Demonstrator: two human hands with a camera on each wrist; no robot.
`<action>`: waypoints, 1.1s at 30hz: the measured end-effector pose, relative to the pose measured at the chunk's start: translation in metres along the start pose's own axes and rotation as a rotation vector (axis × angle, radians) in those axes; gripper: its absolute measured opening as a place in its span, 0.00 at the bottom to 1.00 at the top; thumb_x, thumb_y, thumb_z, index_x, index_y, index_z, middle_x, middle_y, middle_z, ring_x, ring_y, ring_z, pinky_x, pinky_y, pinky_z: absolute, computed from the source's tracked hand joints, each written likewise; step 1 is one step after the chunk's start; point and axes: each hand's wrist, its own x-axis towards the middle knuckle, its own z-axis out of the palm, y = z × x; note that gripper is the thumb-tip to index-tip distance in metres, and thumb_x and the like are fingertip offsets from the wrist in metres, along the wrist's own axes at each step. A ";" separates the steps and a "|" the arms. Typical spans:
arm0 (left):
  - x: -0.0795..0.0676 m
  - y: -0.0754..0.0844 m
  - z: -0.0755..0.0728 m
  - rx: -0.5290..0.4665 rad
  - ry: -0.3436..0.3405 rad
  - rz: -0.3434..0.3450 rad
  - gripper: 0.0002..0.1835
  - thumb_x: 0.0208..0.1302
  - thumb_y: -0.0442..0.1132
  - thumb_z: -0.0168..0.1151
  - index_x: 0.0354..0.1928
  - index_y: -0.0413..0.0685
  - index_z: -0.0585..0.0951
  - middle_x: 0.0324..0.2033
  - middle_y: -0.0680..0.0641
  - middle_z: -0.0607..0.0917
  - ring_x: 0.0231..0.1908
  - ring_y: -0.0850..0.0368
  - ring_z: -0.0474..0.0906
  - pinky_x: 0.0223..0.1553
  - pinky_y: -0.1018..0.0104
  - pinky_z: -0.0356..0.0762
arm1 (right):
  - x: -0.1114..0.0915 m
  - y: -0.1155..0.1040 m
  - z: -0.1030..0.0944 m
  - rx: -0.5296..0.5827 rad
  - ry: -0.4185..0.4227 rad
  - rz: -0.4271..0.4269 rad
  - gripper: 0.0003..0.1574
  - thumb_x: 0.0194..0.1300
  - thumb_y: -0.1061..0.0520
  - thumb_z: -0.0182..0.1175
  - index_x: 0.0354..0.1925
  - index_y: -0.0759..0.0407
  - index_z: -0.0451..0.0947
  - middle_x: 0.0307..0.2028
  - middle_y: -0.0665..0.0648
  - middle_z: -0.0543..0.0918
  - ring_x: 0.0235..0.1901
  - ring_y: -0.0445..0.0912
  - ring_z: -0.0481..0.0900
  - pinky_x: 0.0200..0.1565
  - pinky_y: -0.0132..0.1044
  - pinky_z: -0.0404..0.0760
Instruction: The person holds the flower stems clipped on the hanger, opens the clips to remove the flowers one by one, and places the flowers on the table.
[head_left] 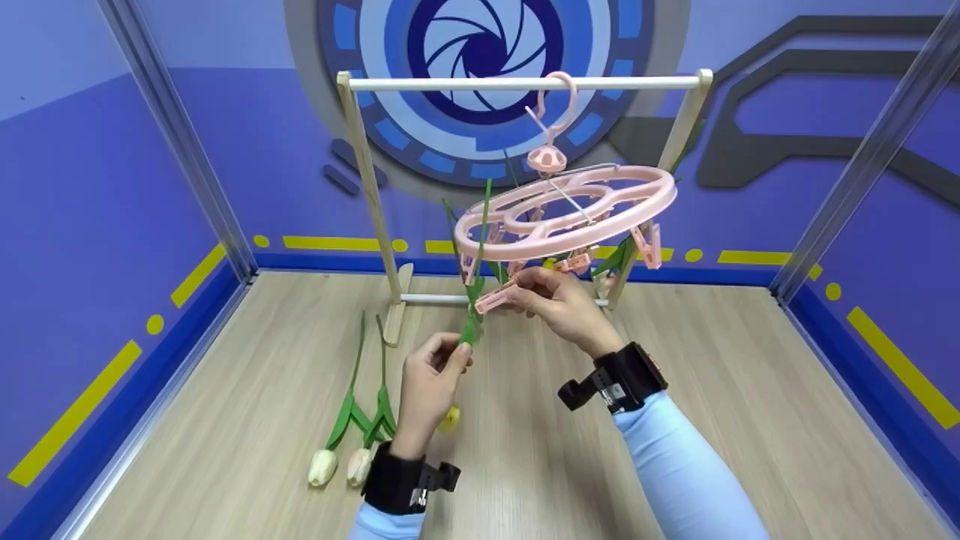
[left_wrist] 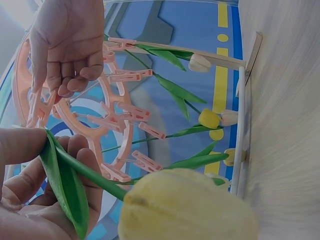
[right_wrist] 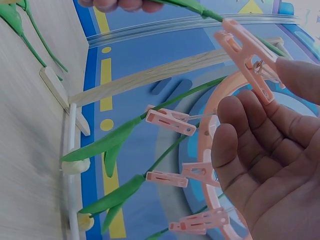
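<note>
My left hand (head_left: 429,379) pinches the green stem of a yellow tulip (left_wrist: 185,210), whose bloom hangs downward. With my right hand (head_left: 568,306) I squeeze a pink clothespin (head_left: 495,298) between thumb and fingers. In the right wrist view, the tips of that clothespin (right_wrist: 239,37) are right at the stem. The clothespin hangs from a round pink drying hanger (head_left: 555,245), tilted with its left side lower. Other clothespins on the hanger grip tulips by their stems, among them a yellow tulip (left_wrist: 209,118) and a white tulip (right_wrist: 77,166), blooms down.
A wooden rack (head_left: 367,172) with a white top rod (head_left: 450,84) bears the hanger by its hook (head_left: 574,97). To the left of my left hand, a white tulip (head_left: 322,468) and a pale pink tulip (head_left: 358,466) lie on the wooden table (head_left: 247,420). Blue panels stand around.
</note>
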 end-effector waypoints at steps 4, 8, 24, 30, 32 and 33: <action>0.000 0.000 -0.002 0.005 -0.001 0.010 0.08 0.73 0.34 0.63 0.44 0.33 0.84 0.31 0.42 0.84 0.32 0.52 0.81 0.35 0.70 0.77 | -0.001 0.000 -0.001 0.008 0.007 -0.004 0.16 0.77 0.58 0.59 0.55 0.67 0.81 0.40 0.58 0.85 0.36 0.48 0.78 0.41 0.33 0.78; 0.000 0.000 -0.003 -0.007 0.007 0.007 0.09 0.73 0.34 0.63 0.44 0.32 0.83 0.31 0.41 0.84 0.32 0.54 0.80 0.36 0.70 0.78 | 0.000 0.001 -0.001 0.003 0.013 -0.018 0.15 0.77 0.58 0.60 0.54 0.67 0.81 0.39 0.60 0.84 0.37 0.53 0.79 0.41 0.34 0.79; -0.001 0.004 -0.014 -0.004 0.054 0.035 0.08 0.74 0.32 0.62 0.46 0.31 0.83 0.33 0.38 0.85 0.33 0.55 0.81 0.38 0.67 0.79 | 0.000 0.002 -0.001 0.009 0.015 0.015 0.18 0.77 0.56 0.60 0.58 0.65 0.81 0.38 0.56 0.86 0.36 0.46 0.81 0.41 0.37 0.81; 0.000 0.004 -0.019 0.010 0.080 0.028 0.08 0.74 0.32 0.62 0.46 0.31 0.82 0.33 0.41 0.85 0.34 0.55 0.81 0.39 0.69 0.79 | 0.000 0.003 -0.002 -0.049 0.016 0.011 0.21 0.77 0.56 0.59 0.59 0.69 0.79 0.38 0.59 0.86 0.35 0.45 0.82 0.38 0.33 0.81; 0.000 0.005 -0.020 0.022 0.091 0.025 0.08 0.74 0.32 0.62 0.46 0.32 0.83 0.32 0.43 0.85 0.33 0.56 0.81 0.38 0.70 0.79 | 0.000 0.004 -0.002 -0.060 0.012 0.004 0.21 0.77 0.56 0.59 0.60 0.70 0.79 0.39 0.61 0.86 0.35 0.46 0.82 0.38 0.33 0.81; 0.000 0.005 -0.021 0.025 0.095 0.024 0.08 0.74 0.32 0.62 0.46 0.31 0.83 0.31 0.43 0.85 0.33 0.57 0.81 0.38 0.70 0.79 | 0.000 0.004 -0.002 -0.062 0.012 0.000 0.21 0.77 0.57 0.59 0.60 0.71 0.79 0.39 0.61 0.86 0.35 0.48 0.83 0.39 0.34 0.82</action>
